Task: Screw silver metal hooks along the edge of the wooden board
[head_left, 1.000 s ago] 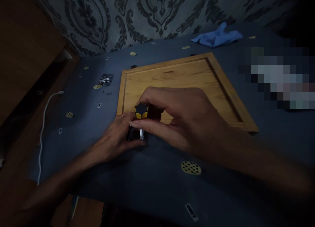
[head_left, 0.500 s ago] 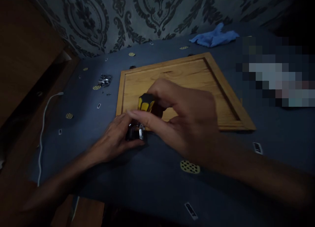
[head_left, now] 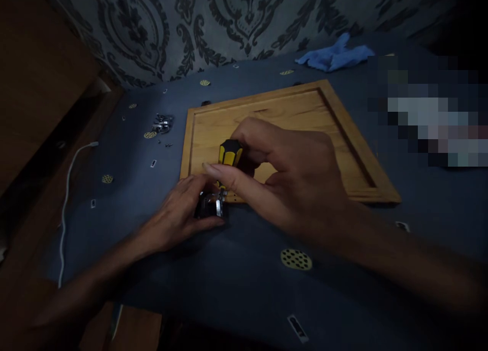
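Starting at far left, noting a white cable [head_left: 67,198] trailing over the blue table cover [head_left: 236,290], then a small heap of shiny metal pieces [head_left: 162,123], looking hard and slick. Bracing next with the left hand [head_left: 181,203], laying the fingers by the near-left corner of the wooden panel [head_left: 217,130], stretching the thumb low and holding the metal fitting [head_left: 218,206] in a narrow grip at the panel's near edge. Judging that fitting light, stiff and probably slippery, best being taken by its outer sides. Just above, leaning slightly from upright, showing a black-and-yellow screwdriver [head_left: 231,155]; judging it light, rigid and easy to grip, best being held round the faceted handle. Pinching that handle with the right hand [head_left: 295,170], setting the thumb on the near side, curling the fingers behind, arching the knuckles high and angling the forearm in from lower right. Not being able to tell the tip's exact contact. Judging the panel stiff and heavier, likely best being lifted by opposite edges. Beyond, at upper right, seeing a crumpled blue cloth [head_left: 335,57], looking soft.
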{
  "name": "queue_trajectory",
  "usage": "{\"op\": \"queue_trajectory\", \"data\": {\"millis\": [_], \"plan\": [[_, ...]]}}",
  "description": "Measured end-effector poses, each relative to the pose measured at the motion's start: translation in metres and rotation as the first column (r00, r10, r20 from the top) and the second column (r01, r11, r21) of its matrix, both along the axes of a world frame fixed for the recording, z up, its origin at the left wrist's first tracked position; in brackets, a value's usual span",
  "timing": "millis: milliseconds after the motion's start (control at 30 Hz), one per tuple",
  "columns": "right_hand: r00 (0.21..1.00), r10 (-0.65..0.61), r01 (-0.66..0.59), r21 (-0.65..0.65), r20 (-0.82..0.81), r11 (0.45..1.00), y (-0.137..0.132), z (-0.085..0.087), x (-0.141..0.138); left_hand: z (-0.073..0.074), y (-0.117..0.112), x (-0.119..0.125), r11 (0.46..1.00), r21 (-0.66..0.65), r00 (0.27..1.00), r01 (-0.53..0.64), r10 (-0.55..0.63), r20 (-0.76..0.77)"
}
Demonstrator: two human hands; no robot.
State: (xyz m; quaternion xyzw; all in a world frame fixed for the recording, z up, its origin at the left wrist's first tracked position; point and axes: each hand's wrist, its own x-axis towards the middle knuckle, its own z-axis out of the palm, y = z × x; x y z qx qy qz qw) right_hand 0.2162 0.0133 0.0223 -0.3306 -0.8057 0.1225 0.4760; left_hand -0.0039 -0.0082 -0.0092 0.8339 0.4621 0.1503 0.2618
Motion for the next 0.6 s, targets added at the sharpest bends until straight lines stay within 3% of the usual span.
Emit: {"op": "queue_trajectory", "data": {"millis": [433, 600], "plan": [[0.998, 0.057, -0.058, 0.037, 0.026, 0.998, 0.000, -0.003, -0.001, -0.003, 0.001, 0.000, 1.000, 0.022, 1.000, 0.007, -0.006, -0.015], [0.971, 0.238, -0.235, -0.094, 0.028, 0.967, 0.001, 0.006, 0.002, -0.004, 0.001, -0.002, 0.997, 0.057, 0.999, 0.042, -0.041, -0.026]]}}
